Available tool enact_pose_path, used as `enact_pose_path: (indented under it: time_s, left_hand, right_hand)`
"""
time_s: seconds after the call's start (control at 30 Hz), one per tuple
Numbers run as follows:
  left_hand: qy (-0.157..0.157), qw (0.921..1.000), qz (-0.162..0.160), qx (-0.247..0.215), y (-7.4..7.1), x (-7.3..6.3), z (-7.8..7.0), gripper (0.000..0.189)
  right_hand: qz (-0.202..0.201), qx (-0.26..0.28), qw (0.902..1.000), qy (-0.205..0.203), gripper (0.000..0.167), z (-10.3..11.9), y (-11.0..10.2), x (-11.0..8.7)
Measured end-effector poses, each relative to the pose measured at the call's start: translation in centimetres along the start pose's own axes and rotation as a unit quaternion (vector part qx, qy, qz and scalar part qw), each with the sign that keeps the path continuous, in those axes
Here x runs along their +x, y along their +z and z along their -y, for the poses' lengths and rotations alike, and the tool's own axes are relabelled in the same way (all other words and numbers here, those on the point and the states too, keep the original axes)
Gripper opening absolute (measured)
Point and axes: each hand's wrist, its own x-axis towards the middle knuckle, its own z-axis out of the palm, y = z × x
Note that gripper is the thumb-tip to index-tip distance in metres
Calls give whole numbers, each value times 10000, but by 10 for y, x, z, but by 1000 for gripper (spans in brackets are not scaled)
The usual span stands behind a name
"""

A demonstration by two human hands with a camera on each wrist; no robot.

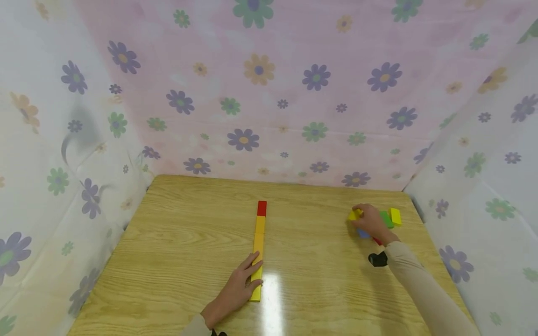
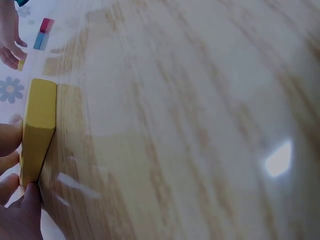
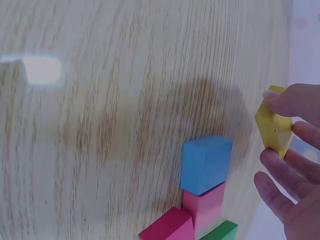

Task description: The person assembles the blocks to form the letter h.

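Observation:
A straight row of blocks lies on the table: a red block (image 1: 262,208) at the far end, then orange blocks (image 1: 260,224) and a yellow block (image 1: 255,294) at the near end. My left hand (image 1: 236,287) rests on the near part of this row, its fingers and thumb reaching across the top. The left wrist view shows the fingertips against the yellow block (image 2: 42,106). Off to the right, my right hand (image 1: 371,220) pinches another yellow block (image 3: 275,127) between thumb and fingers. Just beside that hand sits a blue block (image 3: 207,164).
Around the right hand lie red blocks (image 3: 205,206), a green block (image 1: 386,219) and one more yellow block (image 1: 395,216). A small black device (image 1: 378,259) shows by the right sleeve. Flowered sheets (image 1: 277,93) enclose the wooden table (image 1: 189,224) at the back and sides.

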Motion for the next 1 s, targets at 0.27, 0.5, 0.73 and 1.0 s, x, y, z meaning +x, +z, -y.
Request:
enact_pose_path:
  time_s: [0.27, 0.5, 0.73, 1.0]
  left_hand:
    - [99, 9999, -21, 66, -1, 0, 2, 51]
    - [84, 9999, -37, 63, -1, 2, 2, 52]
    - [25, 9999, -110, 60, -1, 4, 0, 52]
    - [-75, 10000, 3, -32, 1, 1, 0, 53]
  right_hand:
    - [152, 275, 9995, -48, 43, 29, 8, -11]
    - [265, 390, 9985, -286, 42, 46, 20, -23]
    - [420, 558, 9964, -478, 42, 67, 27, -38]
    - [735, 478, 9943, -609, 40, 87, 39, -63]
